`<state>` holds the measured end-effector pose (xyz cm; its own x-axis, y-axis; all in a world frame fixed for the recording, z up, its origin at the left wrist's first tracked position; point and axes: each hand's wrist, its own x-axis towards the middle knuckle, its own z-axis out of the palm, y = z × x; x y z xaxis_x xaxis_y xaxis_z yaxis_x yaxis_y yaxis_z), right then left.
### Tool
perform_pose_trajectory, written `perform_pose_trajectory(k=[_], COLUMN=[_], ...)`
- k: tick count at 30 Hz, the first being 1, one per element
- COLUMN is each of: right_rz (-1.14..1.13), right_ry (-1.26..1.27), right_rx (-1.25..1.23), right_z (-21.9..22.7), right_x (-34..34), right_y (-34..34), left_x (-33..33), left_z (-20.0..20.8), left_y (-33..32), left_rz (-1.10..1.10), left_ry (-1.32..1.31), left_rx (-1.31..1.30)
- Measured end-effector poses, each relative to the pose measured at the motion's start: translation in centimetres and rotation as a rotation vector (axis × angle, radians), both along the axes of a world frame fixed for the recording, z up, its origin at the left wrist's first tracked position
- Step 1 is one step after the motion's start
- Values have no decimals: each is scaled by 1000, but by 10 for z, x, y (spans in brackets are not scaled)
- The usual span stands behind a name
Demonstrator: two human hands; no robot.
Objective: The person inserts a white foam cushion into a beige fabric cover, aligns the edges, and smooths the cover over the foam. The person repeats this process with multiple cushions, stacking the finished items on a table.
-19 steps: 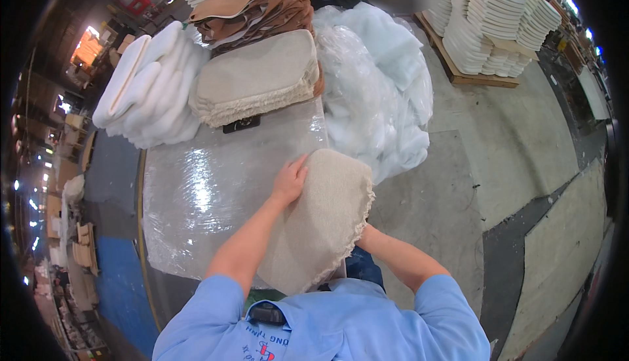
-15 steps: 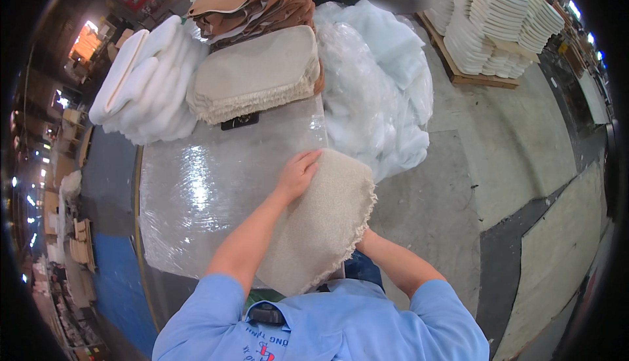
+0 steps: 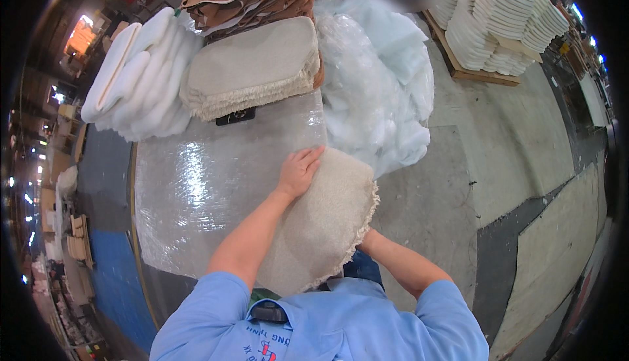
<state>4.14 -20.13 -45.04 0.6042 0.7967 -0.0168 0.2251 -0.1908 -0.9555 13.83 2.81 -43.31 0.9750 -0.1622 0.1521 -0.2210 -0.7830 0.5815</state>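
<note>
A beige woven fabric piece (image 3: 321,223) with a frayed right edge lies across the table's right edge, close to my body. My left hand (image 3: 301,170) rests on its upper left edge, fingers stretched over the cloth. On the right, my right hand (image 3: 369,240) goes under the frayed edge; its fingers are hidden by the cloth, so I cannot see what they hold. Farther back on the table sits a stack of similar beige fabric pieces (image 3: 252,59) with fringed edges, and a small dark flat object (image 3: 236,117) pokes out from under its front.
The table (image 3: 170,223) is covered in shiny clear plastic. White padding (image 3: 134,79) is piled at its back left, brown cut pieces (image 3: 255,0) behind the beige stack. Plastic-wrapped white filling (image 3: 373,92) bulges beyond the right edge. Stacked white pads (image 3: 491,27) stand on a wooden pallet (image 3: 458,66).
The view has shifted slightly. Both hands and the beige fabric piece stay in nearly the same place.
</note>
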Motion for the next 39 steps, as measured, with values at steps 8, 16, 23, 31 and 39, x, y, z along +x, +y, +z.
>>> perform_pose_trajectory(k=[8,16,23,31,39], right_rz=[-9,-29,42,-84,-132], right_ry=[-10,-62,63,526,967], right_rx=[-3,3,-86,261,641], right_z=[0,-11,-29,-25,-34], right_x=[1,9,6,-2,-6], right_y=[-4,2,-5,-2,5], left_x=[6,47,48,45,45], left_z=[-2,5,-2,-2,-1], left_y=[0,-23,-25,-27,-26], left_rz=[-32,-228,-232,-206,-193], left_ry=[-9,-4,120,18,47], left_rx=[27,131,115,129,139])
